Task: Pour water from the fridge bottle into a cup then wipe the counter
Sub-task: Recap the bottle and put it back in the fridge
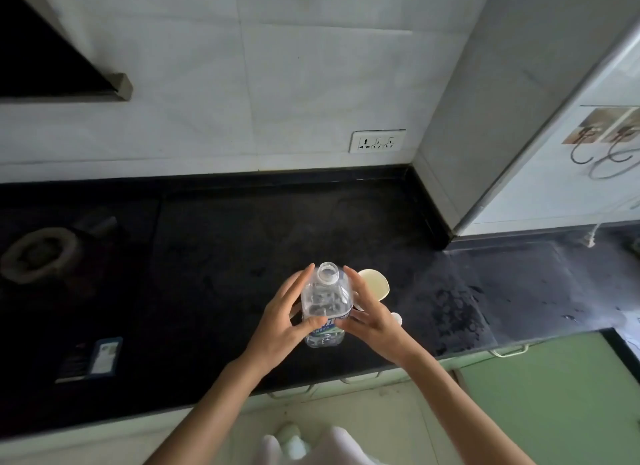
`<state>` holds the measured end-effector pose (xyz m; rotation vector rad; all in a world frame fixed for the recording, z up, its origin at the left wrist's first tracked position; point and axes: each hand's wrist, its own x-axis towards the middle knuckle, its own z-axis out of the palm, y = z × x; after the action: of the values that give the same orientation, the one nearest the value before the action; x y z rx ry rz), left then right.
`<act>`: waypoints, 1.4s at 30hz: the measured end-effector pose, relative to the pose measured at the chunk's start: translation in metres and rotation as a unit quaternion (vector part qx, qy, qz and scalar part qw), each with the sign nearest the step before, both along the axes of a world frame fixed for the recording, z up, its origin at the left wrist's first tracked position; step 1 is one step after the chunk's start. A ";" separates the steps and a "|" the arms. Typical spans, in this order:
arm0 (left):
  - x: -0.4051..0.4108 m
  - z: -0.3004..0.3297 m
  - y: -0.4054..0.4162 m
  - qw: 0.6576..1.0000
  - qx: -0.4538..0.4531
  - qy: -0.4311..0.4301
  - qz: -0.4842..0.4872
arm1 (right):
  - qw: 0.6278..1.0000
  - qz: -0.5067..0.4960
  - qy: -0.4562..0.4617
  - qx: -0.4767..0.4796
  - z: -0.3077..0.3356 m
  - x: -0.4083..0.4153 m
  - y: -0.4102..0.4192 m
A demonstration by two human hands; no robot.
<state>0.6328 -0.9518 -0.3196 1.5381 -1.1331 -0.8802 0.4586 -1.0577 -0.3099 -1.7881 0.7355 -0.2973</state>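
While both hands steady the bottle (323,305), dark counter (242,243) (wet rightward) meets tiled wall (207,84).

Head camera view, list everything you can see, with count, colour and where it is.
Bottle: one, clear plastic, uncapped, upright on the counter between both hands.
Cup: one, cream, right of the bottle.
Cap: one, white, by the right wrist.
Counter: one, black, across the middle.
Socket: one, white, on the tiled wall.
Box: one, dark with pale label, counter's left.
Left hand: one, holds the bottle's left side.
Right hand: one, holds its right side.
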 end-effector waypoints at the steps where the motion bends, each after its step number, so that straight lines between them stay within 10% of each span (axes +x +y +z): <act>1: 0.000 -0.003 0.000 1.000 0.001 -0.002 0.003 | 1.000 -0.004 0.001 -0.005 -0.002 0.001 0.000; 18: -0.012 -0.013 0.002 1.000 -0.006 0.000 0.017 | 0.999 -0.048 -0.021 -0.001 -0.031 -0.009 0.009; 24: -0.015 -0.015 0.001 0.999 -0.011 0.016 0.039 | 0.963 -0.253 -0.018 -0.091 -0.041 -0.052 0.006; 32: -0.015 -0.016 0.001 0.999 -0.002 0.018 0.033 | 0.916 -0.266 0.237 -0.183 -0.093 -0.090 -0.024; 42: -0.015 -0.016 0.000 0.999 -0.004 0.031 0.037 | 0.901 -0.226 0.304 -0.212 -0.114 -0.071 -0.043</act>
<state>0.6177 -0.9517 -0.3358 1.5257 -1.0281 -0.8676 0.3878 -1.1005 -0.4239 -2.1291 1.6471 -0.2098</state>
